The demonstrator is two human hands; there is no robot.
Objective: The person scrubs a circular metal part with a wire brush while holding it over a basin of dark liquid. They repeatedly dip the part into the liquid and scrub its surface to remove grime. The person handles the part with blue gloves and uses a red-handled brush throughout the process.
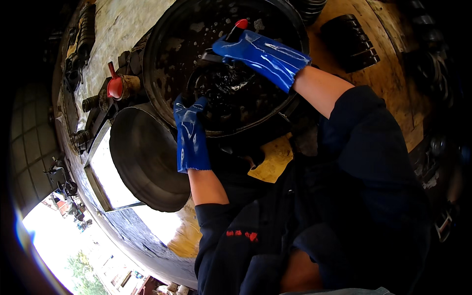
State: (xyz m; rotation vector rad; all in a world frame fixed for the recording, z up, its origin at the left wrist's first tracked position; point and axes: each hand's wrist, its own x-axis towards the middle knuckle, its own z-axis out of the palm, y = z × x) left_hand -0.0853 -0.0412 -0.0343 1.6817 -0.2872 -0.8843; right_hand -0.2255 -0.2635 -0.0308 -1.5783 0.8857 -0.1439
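A wide black round basin (148,73) with dark, bubbly liquid in it stands in front of me. My right hand (248,49), in a blue rubber glove, is closed round a brush-like tool (241,24) with a red handle end. Its flat grey end (211,57) sticks out on the glove's left, over the liquid. At the basin's near left, my left hand (189,115), gloved alike, has thumb and fingers at the edge of a dark, wet round part (196,78). That part lies partly in the liquid, its full shape hidden.
Left of the basin are a red scoop-like thing (115,87) and a large dark metal bowl (142,162). A black ribbed cylinder (350,43) stands on the wooden surface (393,88) at the right. Yellow cloth (273,160) lies near my body. More ribbed parts (86,32) sit far left.
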